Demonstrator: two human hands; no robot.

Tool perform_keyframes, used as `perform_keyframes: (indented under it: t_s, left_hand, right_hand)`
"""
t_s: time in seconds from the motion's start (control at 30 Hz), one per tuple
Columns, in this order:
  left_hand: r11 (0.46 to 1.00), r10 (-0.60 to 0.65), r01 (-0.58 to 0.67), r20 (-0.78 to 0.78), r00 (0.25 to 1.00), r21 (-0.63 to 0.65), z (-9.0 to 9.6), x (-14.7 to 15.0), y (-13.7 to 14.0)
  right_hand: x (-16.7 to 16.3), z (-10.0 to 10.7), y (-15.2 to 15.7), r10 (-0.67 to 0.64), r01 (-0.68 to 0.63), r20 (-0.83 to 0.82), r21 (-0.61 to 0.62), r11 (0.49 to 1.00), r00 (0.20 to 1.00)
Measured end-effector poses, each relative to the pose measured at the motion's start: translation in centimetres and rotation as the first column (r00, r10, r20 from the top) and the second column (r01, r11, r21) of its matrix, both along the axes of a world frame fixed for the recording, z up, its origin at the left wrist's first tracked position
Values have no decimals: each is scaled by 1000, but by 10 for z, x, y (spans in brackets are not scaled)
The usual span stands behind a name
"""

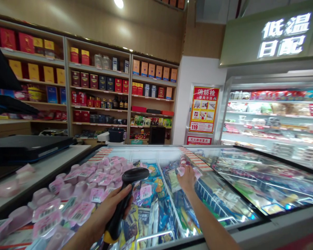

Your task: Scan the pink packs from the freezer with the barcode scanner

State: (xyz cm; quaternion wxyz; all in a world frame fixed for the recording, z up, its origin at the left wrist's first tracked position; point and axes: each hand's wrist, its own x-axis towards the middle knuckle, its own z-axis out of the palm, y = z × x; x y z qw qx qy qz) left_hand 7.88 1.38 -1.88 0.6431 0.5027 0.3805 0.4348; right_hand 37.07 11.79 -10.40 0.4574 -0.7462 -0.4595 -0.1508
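My left hand [108, 210] is wrapped round the grip of a black and yellow barcode scanner [122, 198], its head pointing to the right. A single small pink cup [146, 191] with a barcode label lies just beyond the scanner. My right hand [187, 178] is stretched forward over the freezer's glass top, fingers closed on a small pink cup [197, 173] that they partly hide. To the left, many pink cups [94, 177] with barcode labels are heaped on the glass, most lying on their sides or upside down.
Beneath the chest freezer's glass [169, 150], packaged goods lie in white wire baskets [211, 198]. At left stands a counter [75, 152] with a black device [36, 146]. Shelves of boxes [99, 83] line the back wall; a lit refrigerated case [273, 118] is at right.
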Motion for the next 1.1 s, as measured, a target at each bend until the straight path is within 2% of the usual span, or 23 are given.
perform_keyframes:
  t_s: [0.07, 0.13, 0.23, 0.3, 0.33, 0.47, 0.63, 0.73, 0.9, 1.03, 1.1]
  left_hand:
    - [1000, 13, -13, -7, 1000, -8, 1, -5, -1]
    - [999, 49, -49, -3, 999, -22, 2, -9, -3]
    - [997, 65, -65, 3, 998, -36, 3, -11, -7]
    - [997, 67, -67, -1, 998, -26, 3, -13, -9]
    - [997, 70, -70, -4, 998, -18, 3, -13, -10]
    - [998, 63, -63, 3, 998, -11, 3, -13, -11]
    - [1000, 5, -5, 35, 999, 1, 4, -5, -11]
    - [1000, -30, 30, 29, 999, -6, 3, 4, -8]
    - [993, -115, 115, 12, 993, 1, 0, 17, -6]
    - [994, -108, 108, 2, 994, -33, 0, 22, -7]
    - [994, -106, 107, 8, 994, -37, 1, 23, -8]
  right_hand:
    - [-20, 7, 0, 89, -91, 48, 52, 994, 995]
    - [-44, 10, 6, 296, -299, 49, 63, 952, 954]
    - [-81, 9, 24, 603, -605, -79, -2, 796, 794]
    - [-102, 5, 37, 680, -693, -163, -37, 720, 715]
    - [-110, 3, 42, 688, -707, -187, -52, 706, 701]
    - [-120, 1, 48, 647, -670, -217, -49, 740, 731]
    - [-99, 7, 28, 643, -637, -135, 93, 765, 754]
    - [-85, 7, 18, 631, -620, -83, 128, 774, 771]
    - [-68, 0, 14, 577, -567, -87, 118, 815, 812]
    - [-58, -3, 12, 542, -537, -83, 82, 840, 836]
    - [-53, -3, 10, 493, -492, -61, 32, 870, 868]
